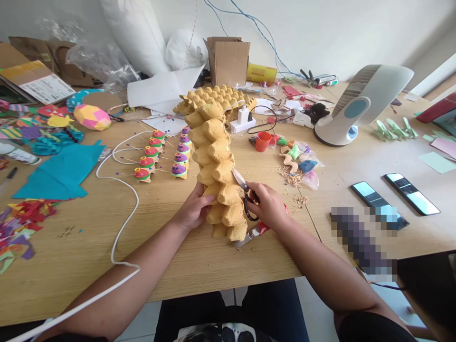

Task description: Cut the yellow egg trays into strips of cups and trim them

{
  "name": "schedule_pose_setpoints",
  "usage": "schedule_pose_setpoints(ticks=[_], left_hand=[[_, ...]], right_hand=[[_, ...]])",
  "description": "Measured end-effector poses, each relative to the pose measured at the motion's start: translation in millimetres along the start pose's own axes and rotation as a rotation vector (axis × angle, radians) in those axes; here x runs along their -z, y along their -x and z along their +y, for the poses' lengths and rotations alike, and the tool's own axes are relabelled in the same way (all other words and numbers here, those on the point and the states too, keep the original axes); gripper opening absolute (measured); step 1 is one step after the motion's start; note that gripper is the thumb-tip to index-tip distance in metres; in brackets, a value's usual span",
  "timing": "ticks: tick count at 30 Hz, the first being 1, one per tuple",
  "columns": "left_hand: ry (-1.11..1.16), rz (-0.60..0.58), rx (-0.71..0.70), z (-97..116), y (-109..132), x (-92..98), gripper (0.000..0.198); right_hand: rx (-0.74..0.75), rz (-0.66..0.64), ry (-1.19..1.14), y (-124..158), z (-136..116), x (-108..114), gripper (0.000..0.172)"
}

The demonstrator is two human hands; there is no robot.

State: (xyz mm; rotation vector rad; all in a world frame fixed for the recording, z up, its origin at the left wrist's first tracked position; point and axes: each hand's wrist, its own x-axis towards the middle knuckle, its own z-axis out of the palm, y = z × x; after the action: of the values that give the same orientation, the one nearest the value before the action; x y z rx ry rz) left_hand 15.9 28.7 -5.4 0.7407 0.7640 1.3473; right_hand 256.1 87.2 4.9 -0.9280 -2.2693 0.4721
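With left grip clasping egg carton and right grip holding scissors, seems mid-cut, not yet divided (progress unclear).

Soft, fairly bright light, its source out of view, gently shades the cups of the handheld egg tray; shadows are faint. Pale sheen washes the right half of the tabletop, with white glare on the smartphones. Wide-angle distortion stretches the cardboard carton toward the back left corner; a pixelated patch masks the front right edge.
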Motion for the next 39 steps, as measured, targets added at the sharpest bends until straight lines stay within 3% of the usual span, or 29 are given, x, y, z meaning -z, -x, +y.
schedule_pose_setpoints(ticks=[10,14,20,39], left_hand=[[0.004,0.008,-0.002,0.3,0.1,0.5,0.083],[-0.004,0.008,-0.011,-0.2,-0.8,2.6,0.08],[-0.011,0.048,-0.039,2.2,-2.5,1.3,0.082],[-0.029,0.011,-0.015,4.4,0.4,-4.4,0.083]], right_hand=[[0.011,0.025,0.068,1.4,-0.3,0.8,0.031],[-0.06,0.021,0.022,1.3,-1.2,1.6,0.029],[-0.261,-0.006,-0.223,-2.7,-5.5,3.6,0.028],[-0.245,-0.011,-0.434,-3.2,-4.9,0.5,0.035]])
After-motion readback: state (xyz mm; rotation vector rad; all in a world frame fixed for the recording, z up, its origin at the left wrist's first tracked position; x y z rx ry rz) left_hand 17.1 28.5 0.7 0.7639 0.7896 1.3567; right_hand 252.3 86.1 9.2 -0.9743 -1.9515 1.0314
